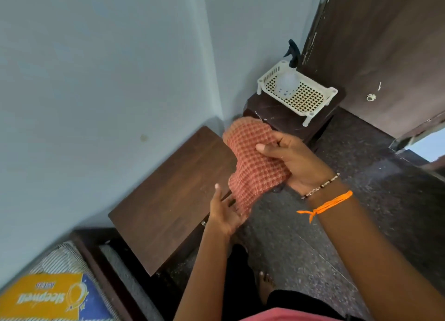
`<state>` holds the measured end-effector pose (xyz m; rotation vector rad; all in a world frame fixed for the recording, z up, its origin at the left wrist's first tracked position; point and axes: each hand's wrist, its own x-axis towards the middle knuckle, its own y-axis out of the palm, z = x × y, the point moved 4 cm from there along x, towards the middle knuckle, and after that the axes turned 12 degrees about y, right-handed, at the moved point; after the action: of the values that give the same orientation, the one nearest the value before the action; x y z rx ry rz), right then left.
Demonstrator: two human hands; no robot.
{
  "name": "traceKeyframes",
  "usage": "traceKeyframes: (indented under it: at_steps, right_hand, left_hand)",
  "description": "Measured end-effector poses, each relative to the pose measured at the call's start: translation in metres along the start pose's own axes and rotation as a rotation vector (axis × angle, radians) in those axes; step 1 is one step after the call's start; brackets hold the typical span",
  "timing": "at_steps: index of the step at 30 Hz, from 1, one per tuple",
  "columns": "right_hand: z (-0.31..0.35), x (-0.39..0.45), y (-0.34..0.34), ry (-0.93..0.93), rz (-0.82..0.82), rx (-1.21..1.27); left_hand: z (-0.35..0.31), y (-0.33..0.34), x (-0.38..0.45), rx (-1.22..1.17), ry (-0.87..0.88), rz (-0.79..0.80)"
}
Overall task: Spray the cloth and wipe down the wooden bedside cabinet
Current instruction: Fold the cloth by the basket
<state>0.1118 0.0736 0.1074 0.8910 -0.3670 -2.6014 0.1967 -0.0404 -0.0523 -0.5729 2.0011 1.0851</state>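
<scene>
An orange-red checked cloth [250,161] hangs in the air above the front right corner of the wooden bedside cabinet [173,193]. My right hand [296,161] grips its upper part, thumb across the fabric. My left hand [226,212] is below, fingers spread, touching the cloth's lower edge. A clear spray bottle [287,80] with a dark trigger head stands in a white plastic basket [313,104] on a darker wooden stand [272,113] in the corner beyond the cloth.
A pale blue wall runs along the left and back. A dark wooden door [385,43] stands at the right. The floor [361,200] is dark speckled stone. A bed frame and mattress with a yellow label [48,299] sit at the lower left.
</scene>
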Motion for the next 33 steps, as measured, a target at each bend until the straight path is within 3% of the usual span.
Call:
traceKeyframes:
  at_steps: [4,8,11,15,21,25,33]
  right_hand:
    - [0.042,0.024,0.007,0.001,0.080,0.238]
    - [0.059,0.066,-0.022,0.034,-0.098,0.150]
    - [0.063,0.093,-0.050,-0.007,-0.321,-0.110]
    - [0.067,0.113,-0.064,-0.079,-0.418,-0.260]
    - [0.061,0.138,-0.086,0.112,-0.304,-0.043]
    - [0.053,0.155,-0.107,0.230,-0.388,0.134]
    - [0.080,0.189,-0.136,0.307,-0.341,0.191]
  left_hand:
    - [-0.039,0.033,0.023,-0.154,0.033,0.217]
    - [-0.099,0.087,0.031,-0.177,0.088,0.397]
    - [-0.137,0.095,0.054,0.057,0.131,0.337]
    - [-0.158,0.096,0.077,0.368,0.163,0.343]
    - [-0.169,0.109,0.092,0.368,0.188,0.418]
    - [-0.172,0.114,0.096,0.400,0.188,0.463]
    - [-0.167,0.150,0.127,0.508,0.314,0.210]
